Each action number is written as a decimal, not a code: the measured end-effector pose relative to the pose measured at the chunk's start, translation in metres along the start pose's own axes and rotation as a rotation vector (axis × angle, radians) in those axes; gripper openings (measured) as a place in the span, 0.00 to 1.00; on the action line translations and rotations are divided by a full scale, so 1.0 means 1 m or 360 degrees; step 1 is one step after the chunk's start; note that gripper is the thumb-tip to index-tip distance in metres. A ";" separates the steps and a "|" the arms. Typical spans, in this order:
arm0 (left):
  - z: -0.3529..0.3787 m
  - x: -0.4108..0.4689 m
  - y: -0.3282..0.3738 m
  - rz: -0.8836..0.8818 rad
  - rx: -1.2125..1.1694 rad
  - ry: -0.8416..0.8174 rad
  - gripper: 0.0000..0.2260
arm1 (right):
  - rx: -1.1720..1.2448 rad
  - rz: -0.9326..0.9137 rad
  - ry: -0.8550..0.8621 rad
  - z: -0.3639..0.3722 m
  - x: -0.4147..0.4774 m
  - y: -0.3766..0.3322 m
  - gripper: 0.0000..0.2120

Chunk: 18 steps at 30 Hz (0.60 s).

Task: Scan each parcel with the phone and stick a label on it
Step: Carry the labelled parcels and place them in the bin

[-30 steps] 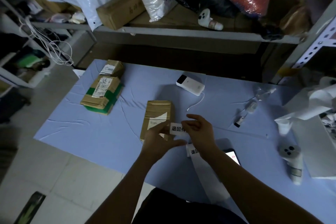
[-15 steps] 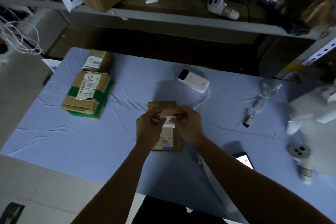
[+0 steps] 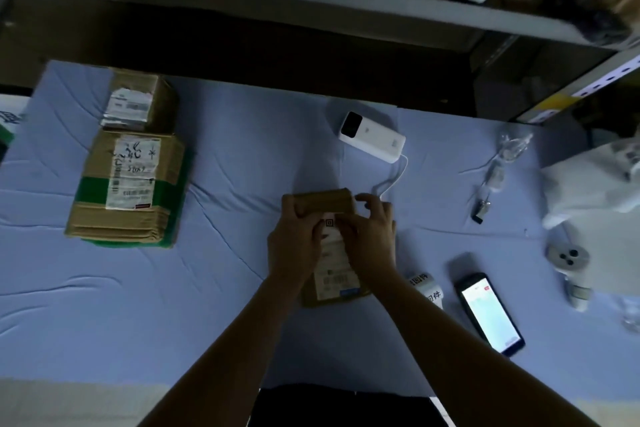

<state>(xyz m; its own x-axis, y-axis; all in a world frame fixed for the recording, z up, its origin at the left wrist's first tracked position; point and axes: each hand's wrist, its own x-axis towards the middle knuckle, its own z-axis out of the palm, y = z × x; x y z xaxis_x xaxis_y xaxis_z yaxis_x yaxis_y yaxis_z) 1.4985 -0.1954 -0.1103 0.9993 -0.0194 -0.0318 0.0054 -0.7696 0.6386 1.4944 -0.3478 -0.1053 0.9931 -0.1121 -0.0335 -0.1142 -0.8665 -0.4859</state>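
The parcel (image 3: 325,203) lies flat on the blue table cloth (image 3: 207,288), close to the person and roughly midway across it, its long side running away from the body and its printed shipping sheet (image 3: 335,279) at the near end. Both hands meet on top of its far half. The left hand (image 3: 294,239) grips the parcel from the left, fingers curled over the far left edge and thumb turned in toward the middle. The right hand (image 3: 372,236) comes in from the right with fingers curled, thumb and fingertips closed on a small white label (image 3: 329,222) with a square code on it. The label sits between the two thumbs, against the cardboard; whether it is fully stuck down cannot be told. The phone (image 3: 490,312) lies screen up and lit, well to the right of the right forearm, with a strip of printed labels (image 3: 427,291) between it and the arm. Off to the left, apart from the hands, two more parcels sit together: a larger box (image 3: 128,184) and a smaller box (image 3: 138,102) just behind it. A white power bank (image 3: 372,137) lies beyond the hands, its cable (image 3: 393,178) trailing toward them.
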 end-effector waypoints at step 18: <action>-0.068 -0.116 -0.023 -0.0416 -0.0646 0.0147 0.06 | 0.0964 0.0189 -0.0219 -0.005 -0.082 -0.029 0.13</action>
<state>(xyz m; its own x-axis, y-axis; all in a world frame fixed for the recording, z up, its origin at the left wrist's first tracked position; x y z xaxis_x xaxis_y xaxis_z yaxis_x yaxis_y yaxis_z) 1.3852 -0.1320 -0.0695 0.9615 0.2120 -0.1747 0.2523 -0.4301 0.8668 1.4166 -0.3158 -0.0841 0.9733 -0.0925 -0.2100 -0.2294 -0.4185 -0.8788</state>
